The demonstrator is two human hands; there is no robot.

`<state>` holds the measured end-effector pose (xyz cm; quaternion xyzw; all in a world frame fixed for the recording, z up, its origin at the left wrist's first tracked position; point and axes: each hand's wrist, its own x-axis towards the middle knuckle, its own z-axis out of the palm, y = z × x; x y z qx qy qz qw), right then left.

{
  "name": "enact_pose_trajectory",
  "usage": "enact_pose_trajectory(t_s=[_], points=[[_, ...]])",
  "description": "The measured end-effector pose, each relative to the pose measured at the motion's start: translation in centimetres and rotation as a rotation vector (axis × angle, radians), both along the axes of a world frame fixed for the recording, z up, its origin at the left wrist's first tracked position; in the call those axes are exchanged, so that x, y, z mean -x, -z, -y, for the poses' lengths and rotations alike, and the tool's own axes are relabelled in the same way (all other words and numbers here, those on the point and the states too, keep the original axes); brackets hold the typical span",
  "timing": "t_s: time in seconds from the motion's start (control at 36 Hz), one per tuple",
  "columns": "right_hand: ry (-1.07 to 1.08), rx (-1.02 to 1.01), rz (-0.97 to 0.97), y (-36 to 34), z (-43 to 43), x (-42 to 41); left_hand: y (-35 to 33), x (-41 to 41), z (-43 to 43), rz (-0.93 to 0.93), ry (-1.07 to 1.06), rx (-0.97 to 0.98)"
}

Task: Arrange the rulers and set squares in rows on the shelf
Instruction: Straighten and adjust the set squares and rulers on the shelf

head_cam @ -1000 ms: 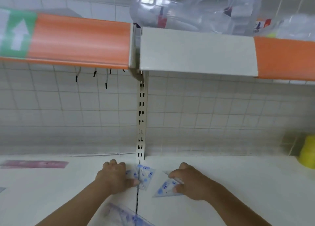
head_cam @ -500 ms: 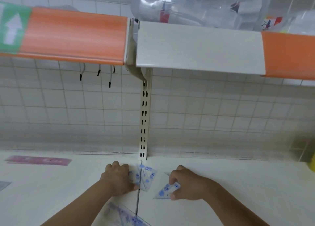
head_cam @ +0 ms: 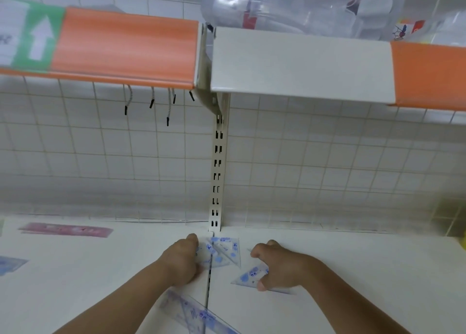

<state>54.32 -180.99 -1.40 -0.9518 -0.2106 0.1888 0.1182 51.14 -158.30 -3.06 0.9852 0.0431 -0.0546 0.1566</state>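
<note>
White shelf (head_cam: 75, 278) | tiled wall (head_cam: 327, 169) | left hand (head_cam: 180, 261) grips set squares (head_cam: 224, 250) | right hand (head_cam: 282, 265) pinches triangle (head_cam: 248, 275)

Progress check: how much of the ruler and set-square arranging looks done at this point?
Early. Done: only a pink ruler lies flat near the back of the shelf. In hand: the left hand holds blue-patterned set squares at the panel seam; the right hand pinches a single set square beside them. Left: a clear ruler lies slanted near the front, and no full row shows yet.
</note>
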Motion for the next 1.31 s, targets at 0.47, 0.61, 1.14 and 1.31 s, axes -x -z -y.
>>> enact_pose_trajectory(t_s=[0.47, 0.61, 1.14, 1.31], points=[[-0.028, 0.089, 0.071, -0.9, -0.4, 1.2, 0.1, 1.2, -0.6, 0.183, -0.016, 0.095], [-0.01, 0.126, 0.07, -0.8, -0.6, 1.2, -0.4, 1.9, -0.5, 0.159, -0.029, 0.089], [-0.166, 0.06, 0.124, -0.4, -0.7, 1.6, -1.0, 4.7, 0.6, 0.144, -0.106, 0.146], [-0.196, -0.143, 0.184, -0.8, -1.4, 1.6, -1.2, 6.2, 0.4, 0.211, -0.184, 0.153]])
